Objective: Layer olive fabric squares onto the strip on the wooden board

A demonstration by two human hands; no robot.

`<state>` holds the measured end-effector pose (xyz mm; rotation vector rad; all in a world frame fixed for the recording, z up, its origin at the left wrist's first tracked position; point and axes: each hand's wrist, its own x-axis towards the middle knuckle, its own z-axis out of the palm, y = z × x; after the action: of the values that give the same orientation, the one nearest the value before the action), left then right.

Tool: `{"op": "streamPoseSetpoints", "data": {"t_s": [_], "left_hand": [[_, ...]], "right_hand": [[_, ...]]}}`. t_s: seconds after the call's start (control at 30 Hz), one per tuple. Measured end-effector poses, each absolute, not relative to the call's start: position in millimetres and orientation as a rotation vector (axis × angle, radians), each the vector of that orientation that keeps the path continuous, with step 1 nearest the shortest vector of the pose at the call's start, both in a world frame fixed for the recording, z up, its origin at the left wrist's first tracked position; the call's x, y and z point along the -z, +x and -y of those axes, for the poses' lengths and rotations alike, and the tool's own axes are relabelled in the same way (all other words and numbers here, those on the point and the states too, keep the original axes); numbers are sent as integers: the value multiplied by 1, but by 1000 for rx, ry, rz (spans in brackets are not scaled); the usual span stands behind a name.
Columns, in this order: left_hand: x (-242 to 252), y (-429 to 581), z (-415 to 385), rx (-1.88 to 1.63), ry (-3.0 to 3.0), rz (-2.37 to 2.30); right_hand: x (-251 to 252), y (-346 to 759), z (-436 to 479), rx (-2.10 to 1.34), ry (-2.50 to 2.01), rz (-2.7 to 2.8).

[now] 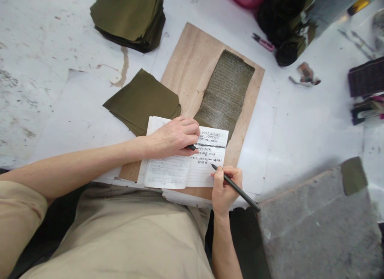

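An open lined notebook [168, 171] lies at the table's front edge, with handwriting on its right page and one line crossed out. My right hand [225, 191] is closed round a black pen [244, 195], its tip just above the right page. Resting across the middle of the notebook, my left hand [174, 137] has curled fingers with a small black pen cap [191, 147] between them. Beneath the notebook is a wooden board [186, 59] bearing a worn, grey-green textured strip [229, 87]. Olive fabric pieces [144, 101] lie partly under the notebook.
A thick stack of olive fabric pieces [127, 19] sits at the back left. Pink thread snips [264, 43] lie beyond the board, beside a dark bundle [282, 27]. A grey slab [318, 227] with an olive patch [354, 175] stands at the right.
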<state>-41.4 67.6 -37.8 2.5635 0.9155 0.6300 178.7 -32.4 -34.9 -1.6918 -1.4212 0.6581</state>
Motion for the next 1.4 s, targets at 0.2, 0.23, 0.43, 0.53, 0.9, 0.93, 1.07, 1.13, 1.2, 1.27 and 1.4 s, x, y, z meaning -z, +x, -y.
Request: {"op": "streamPoseSetpoints", "data": {"t_s": [0.2,0.23,0.43,0.53,0.9,0.93,1.07,1.13,1.2,1.27,1.4], "left_hand": [[39,-41,-68,-640,2552,-918],[39,-41,-68,-639,2551,-920],[36,-41,-67,-615,2563,-919],[35,-41,-67,-607,2571,-926],[37,-41,-67,-583,2584,-930],[38,-41,-67,-583,2585,-929],[38,-41,-67,-580,2592,-934],[38,-41,-67,-582,2593,-933],[38,-41,-67,-590,2593,-930],[38,-41,-67,-597,2583,-927],[37,-41,-67,-620,2558,-923]], "right_hand": [[36,180,33,-663,-1724,1447],[37,180,33,-663,-1730,1462],[36,179,32,-658,-1734,1474],[37,180,33,-660,-1737,1467],[35,179,32,-621,-1753,1486],[35,179,32,-610,-1756,1492],[35,179,32,-600,-1758,1498],[35,179,33,-608,-1758,1496],[36,179,33,-606,-1763,1497],[36,180,33,-600,-1768,1500],[36,180,32,-598,-1771,1508]]}}
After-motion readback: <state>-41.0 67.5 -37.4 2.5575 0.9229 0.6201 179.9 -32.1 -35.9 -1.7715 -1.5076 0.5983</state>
